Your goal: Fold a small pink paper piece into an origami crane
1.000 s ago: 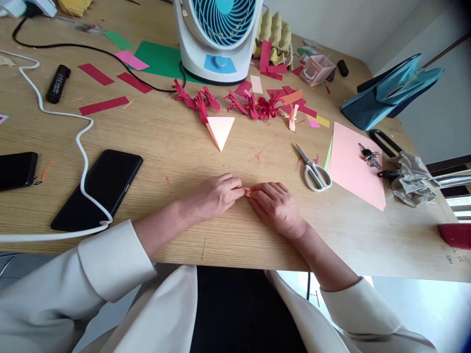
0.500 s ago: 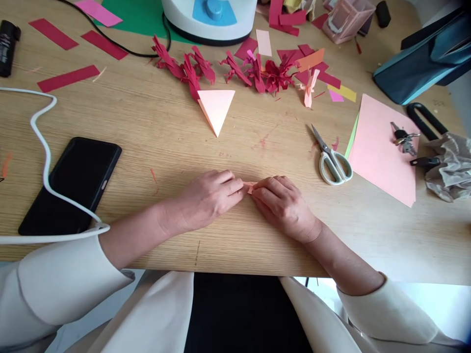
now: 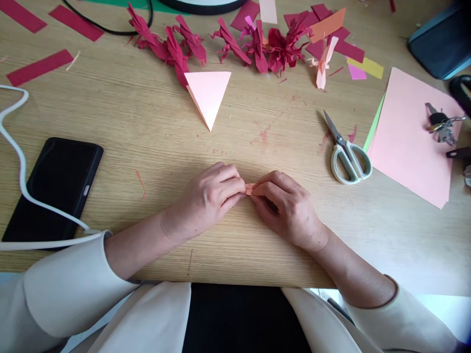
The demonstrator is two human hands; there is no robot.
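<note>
Between my two hands is a small piece of folded pink paper (image 3: pixel 249 189), mostly hidden by the fingers. My left hand (image 3: pixel 213 193) pinches its left end, and my right hand (image 3: pixel 289 206) pinches the right end with thumb and forefinger. Both hands stay low over the wooden table near its front edge. Beyond them lies a pale pink folded paper triangle (image 3: pixel 209 95), its point towards me. Scissors (image 3: pixel 349 154) with pale handles rest to the right, blades slightly apart.
Several crimson folded paper figures (image 3: pixel 230 43) line the back, with a pink folded figure (image 3: pixel 324 63) at their right end. A stack of pink sheets (image 3: pixel 412 142) bears keys (image 3: pixel 441 125). At left, a black phone (image 3: pixel 55 186) lies beneath a white cable (image 3: pixel 22 171).
The view has tilted down and come closer, so the table things appear shifted outward and upward. Both hands still pinch the folded paper, with slightly altered finger positions.
</note>
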